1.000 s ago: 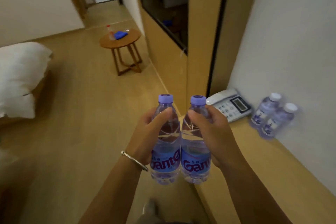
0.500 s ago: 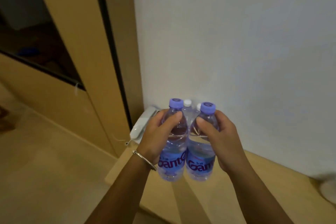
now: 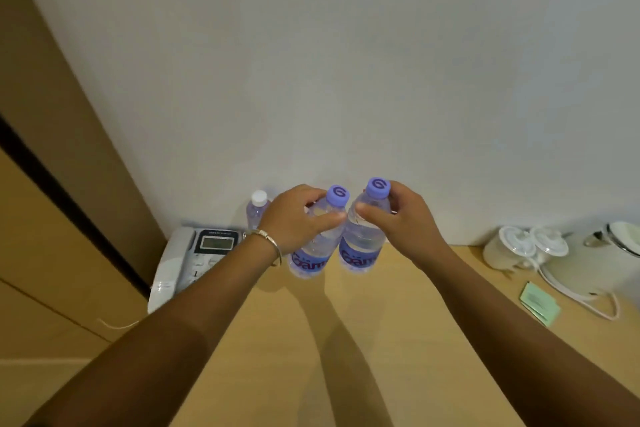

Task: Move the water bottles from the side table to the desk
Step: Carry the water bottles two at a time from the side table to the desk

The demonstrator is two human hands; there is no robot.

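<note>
Fingers point(image 3: 322, 217) of our left hand point(image 3: 294, 218) curl round the left bottle point(image 3: 313, 246); our right hand point(image 3: 398, 218) grips the right bottle point(image 3: 362, 243) near its neck. Both bottles hang tilted, side by side, just above the desk point(image 3: 284, 340). Behind the left hand stands a white-capped bottle point(image 3: 258, 210), beside a grey phone point(image 3: 188, 256). At right: two lidded cups point(image 3: 519, 246), a kettle point(image 3: 599, 260), a green card point(image 3: 540, 302). Bottles are clear plastic, purple caps, blue labels; the desk is smooth pale wood.
</note>
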